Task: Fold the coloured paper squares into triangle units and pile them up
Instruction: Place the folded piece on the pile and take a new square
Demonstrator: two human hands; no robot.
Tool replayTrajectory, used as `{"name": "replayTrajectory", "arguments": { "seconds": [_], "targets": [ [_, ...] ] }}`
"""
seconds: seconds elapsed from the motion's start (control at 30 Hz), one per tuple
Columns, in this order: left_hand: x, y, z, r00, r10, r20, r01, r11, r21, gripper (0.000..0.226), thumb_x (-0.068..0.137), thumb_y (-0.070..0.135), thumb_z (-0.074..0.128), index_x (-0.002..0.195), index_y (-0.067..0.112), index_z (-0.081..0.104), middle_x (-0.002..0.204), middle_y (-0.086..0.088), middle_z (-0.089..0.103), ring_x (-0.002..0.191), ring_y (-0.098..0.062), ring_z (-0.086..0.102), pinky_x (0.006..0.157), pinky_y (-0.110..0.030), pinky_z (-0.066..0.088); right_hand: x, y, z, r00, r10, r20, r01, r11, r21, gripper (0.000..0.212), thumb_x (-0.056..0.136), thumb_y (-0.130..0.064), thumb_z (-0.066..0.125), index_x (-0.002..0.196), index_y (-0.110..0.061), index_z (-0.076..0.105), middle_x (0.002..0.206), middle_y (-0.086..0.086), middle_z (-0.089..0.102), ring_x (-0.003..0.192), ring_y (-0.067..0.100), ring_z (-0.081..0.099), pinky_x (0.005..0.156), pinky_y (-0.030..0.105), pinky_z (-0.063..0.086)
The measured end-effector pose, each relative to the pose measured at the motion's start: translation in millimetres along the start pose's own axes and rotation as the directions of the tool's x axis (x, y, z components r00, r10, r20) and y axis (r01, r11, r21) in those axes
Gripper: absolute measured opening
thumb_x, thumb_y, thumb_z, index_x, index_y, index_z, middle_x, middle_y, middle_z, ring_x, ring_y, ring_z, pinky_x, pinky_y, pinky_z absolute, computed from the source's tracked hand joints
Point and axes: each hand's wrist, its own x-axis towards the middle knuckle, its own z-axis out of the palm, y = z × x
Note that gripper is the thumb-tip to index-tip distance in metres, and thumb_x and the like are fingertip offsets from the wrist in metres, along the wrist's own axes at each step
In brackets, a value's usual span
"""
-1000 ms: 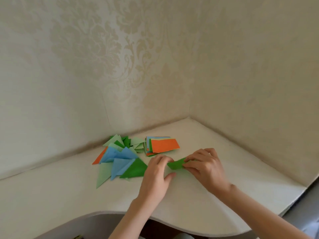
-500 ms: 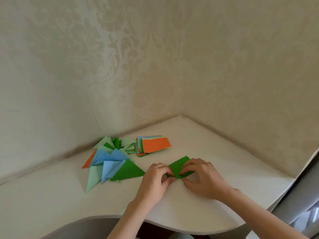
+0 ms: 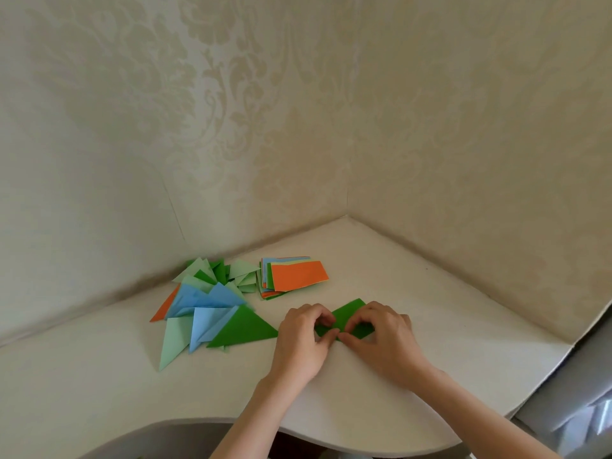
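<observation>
Green paper (image 3: pixel 347 314) lies on the counter (image 3: pixel 430 293), pinched between curled fingers (image 3: pixel 326 321) of the left hand (image 3: pixel 299 339) and right hand (image 3: pixel 384 339).

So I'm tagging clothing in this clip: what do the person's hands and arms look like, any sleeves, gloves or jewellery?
Both arms are bare as far as the picture shows: no sleeves in view. The left hand and right hand wear no gloves, and no rings, watch or bracelet show on the visible sides. No markings can be seen.
</observation>
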Motion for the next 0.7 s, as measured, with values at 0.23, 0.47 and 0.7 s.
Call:
{"name": "replayTrajectory", "arguments": {
  "seconds": [0.23, 0.47, 0.7],
  "targets": [
    [7, 2, -7, 0.986, -0.15, 0.077, 0.16, 0.978, -0.137, 0.016, 0.077, 0.007, 0.072, 0.086, 0.019, 0.067, 0.082, 0.012, 0.065, 0.078, 0.001, 0.057, 0.065, -0.004, 0.039, 12, -9, -12, 0.968, 0.145, 0.207, -0.151, 0.988, 0.015, 0.028, 0.074, -0.045, 0.072, 0.095, -0.045, 0.054, 0.096, -0.021, 0.058, 0.093, -0.002, 0.05, 0.09, 0.027, 0.029],
    [8, -3, -11, 0.972, -0.199, 0.124, 0.218, 0.96, -0.175, 0.027, 0.079, 0.0, 0.066, 0.088, 0.024, 0.071, 0.084, 0.013, 0.068, 0.079, 0.001, 0.059, 0.064, -0.002, 0.039, 16, -5, -25, 0.934, 0.102, 0.343, -0.111, 0.994, 0.008, 0.027, 0.076, -0.039, 0.069, 0.088, -0.055, 0.052, 0.103, -0.022, 0.057, 0.097, -0.005, 0.049, 0.099, 0.027, 0.031],
    [1, -3, -25, 0.964, -0.087, 0.25, 0.136, 0.973, -0.184, 0.041, 0.082, -0.003, 0.052, 0.105, 0.029, 0.064, 0.103, 0.017, 0.065, 0.097, 0.004, 0.057, 0.08, -0.004, 0.04, 10, -20, -8, 0.973, 0.149, 0.176, -0.127, 0.983, -0.13, 0.015, 0.082, -0.057, 0.058, 0.088, -0.043, 0.057, 0.096, -0.016, 0.053, 0.098, 0.007, 0.048, 0.086, 0.03, 0.028]
  ]
}}
